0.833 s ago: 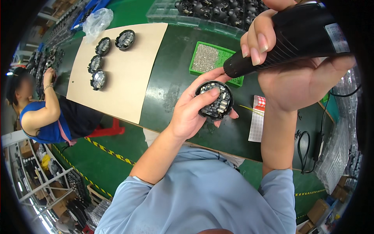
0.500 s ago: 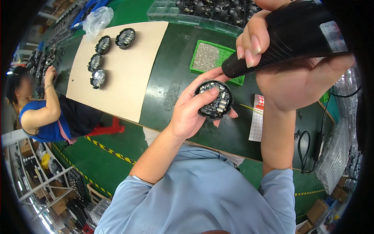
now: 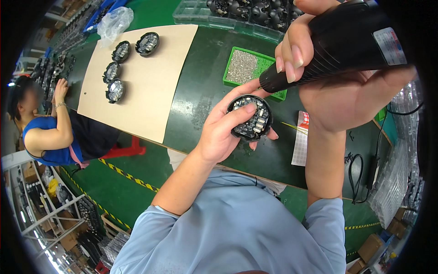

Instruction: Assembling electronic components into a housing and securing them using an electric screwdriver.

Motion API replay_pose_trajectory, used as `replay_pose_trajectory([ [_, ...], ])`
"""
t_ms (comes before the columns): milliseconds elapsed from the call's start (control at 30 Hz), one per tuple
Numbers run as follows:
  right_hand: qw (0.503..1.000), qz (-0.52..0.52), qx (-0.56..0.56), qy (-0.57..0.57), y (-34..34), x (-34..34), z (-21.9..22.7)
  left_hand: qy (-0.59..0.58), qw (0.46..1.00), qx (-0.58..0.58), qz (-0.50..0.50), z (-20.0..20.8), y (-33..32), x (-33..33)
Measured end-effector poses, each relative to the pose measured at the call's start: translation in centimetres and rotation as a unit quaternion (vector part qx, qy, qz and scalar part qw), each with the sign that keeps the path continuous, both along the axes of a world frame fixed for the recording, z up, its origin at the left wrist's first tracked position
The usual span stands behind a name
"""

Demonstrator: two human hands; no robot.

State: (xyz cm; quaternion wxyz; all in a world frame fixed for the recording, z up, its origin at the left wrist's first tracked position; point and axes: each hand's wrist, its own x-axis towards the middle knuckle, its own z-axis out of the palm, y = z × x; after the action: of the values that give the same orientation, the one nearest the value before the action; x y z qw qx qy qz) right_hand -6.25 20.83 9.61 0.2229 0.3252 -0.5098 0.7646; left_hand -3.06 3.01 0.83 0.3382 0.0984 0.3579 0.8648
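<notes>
My left hand (image 3: 220, 132) is closed around a round black housing (image 3: 259, 122) with a circuit board inside, its thumb pressed on the board. The board faces up. A thick black electric screwdriver (image 3: 349, 41) is gripped in my right hand (image 3: 335, 102), slanting down to the left. Its narrow nose meets the outstretched index finger of my left hand, just above the housing; the bit's tip cannot be made out. Right of the housing, a thin yellow strip (image 3: 294, 127) lies near a sheet of round stickers (image 3: 299, 148).
Behind the housing stands a green tray (image 3: 266, 64) of small metal screws. Several similar round housings (image 3: 147, 44) rest on a beige board (image 3: 150, 91) at left. A clear tray (image 3: 196, 16) of black parts is at the back. A co-worker (image 3: 50, 132) sits far left; a cable (image 3: 356, 178) lies right.
My hands, the housing and the screwdriver hold almost the same place. At far left, the co-worker's hands have shifted slightly, and both now show close together.
</notes>
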Motion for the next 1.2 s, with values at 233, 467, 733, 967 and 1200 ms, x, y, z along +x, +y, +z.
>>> replay_pose_trajectory([
  [233,1.000,0.016,0.007,-0.006,0.9,0.5,-0.2,0.023,1.000,-0.021,0.003,-0.4,-0.5,0.1],
  [467,0.999,0.036,0.010,-0.023,1.2,0.4,-0.3,0.041,0.998,-0.046,-0.012,-0.2,-0.2,0.1],
  [733,0.998,0.037,0.024,-0.039,0.5,-6.1,-0.8,0.029,0.999,-0.005,-0.034,-0.1,0.4,0.0],
  [967,0.996,0.083,0.021,-0.034,0.9,-0.5,-0.7,0.025,1.000,-0.011,-0.001,-0.5,-1.1,-0.1],
  [1200,0.995,0.083,0.035,-0.032,1.9,-0.3,-0.6,0.022,1.000,-0.013,-0.010,-0.2,-0.3,-0.4],
])
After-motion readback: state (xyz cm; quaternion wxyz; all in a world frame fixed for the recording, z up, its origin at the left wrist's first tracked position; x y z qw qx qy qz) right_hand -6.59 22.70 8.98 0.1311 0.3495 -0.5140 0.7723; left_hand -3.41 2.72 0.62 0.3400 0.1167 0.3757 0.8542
